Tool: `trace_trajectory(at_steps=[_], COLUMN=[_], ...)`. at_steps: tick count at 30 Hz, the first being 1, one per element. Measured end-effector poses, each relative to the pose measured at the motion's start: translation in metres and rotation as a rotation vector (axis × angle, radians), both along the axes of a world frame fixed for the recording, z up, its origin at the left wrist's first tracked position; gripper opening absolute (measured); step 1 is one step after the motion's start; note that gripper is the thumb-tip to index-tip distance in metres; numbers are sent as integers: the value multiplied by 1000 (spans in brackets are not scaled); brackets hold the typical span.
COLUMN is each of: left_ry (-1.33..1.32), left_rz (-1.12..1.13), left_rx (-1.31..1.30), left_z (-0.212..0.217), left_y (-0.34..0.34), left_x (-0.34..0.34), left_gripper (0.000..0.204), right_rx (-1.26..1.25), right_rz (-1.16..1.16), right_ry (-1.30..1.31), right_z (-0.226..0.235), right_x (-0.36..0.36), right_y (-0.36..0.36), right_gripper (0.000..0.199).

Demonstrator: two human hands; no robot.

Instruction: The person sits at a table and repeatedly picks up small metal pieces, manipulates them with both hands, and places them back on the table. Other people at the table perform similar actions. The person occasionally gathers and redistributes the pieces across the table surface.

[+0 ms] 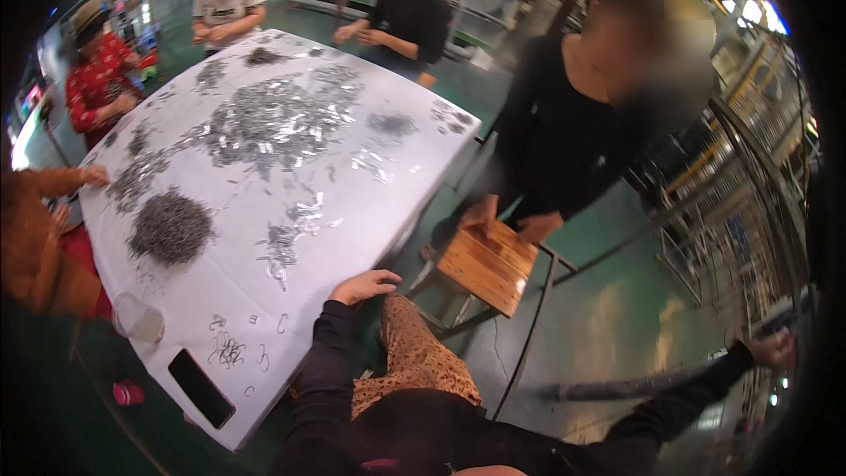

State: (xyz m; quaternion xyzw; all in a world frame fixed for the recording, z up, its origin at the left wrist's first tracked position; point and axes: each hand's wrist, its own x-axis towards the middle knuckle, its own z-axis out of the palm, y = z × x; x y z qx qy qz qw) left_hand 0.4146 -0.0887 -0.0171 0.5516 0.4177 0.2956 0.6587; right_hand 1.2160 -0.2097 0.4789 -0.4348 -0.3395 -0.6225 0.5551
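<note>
Where the scene starts at left, a co-worker in a brown sleeve (44,183) has one hand (93,176) at the edge of the white table (379,207). Beyond, on the far left, a second co-worker in a red patterned top (99,79). Pinkish-red object (128,393) low at near left, below table level. Clear plastic cup (141,317) at the table's left edge; just beyond it, a dense dark heap of small metal bits (172,226). Black phone (202,388) flat at the near end, with curved wire pieces (231,350) loose beside it. Toward the far end, a broad scatter of metal pieces (273,123); nearer, a smaller patch of shiny strips (284,247). Two more co-workers stand past the far end, one in a white shirt (233,7), one in black (414,22). Wearer's left hand (363,286) lies at the table's right edge, fingers loosely spread, palm free. Right of it, a wooden stool (486,266); a co-worker in dark clothes (573,115) bends over it, both hands at its far edge. Wearer's right hand (774,350) reaches far out right, beside metal framework; blurred, grip cannot be told.
</note>
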Motion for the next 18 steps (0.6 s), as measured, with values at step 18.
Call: trace_trajectory(at_steps=[18], left_ry=[1038], left_rz=[976], left_rx=[-899], left_z=[107], left_y=[-381], left_x=[-68], left_gripper=[56], right_rx=[-279], right_rz=[1390], right_ry=[-741], right_z=[-220], right_x=[-574], right_y=[230], right_gripper=[31])
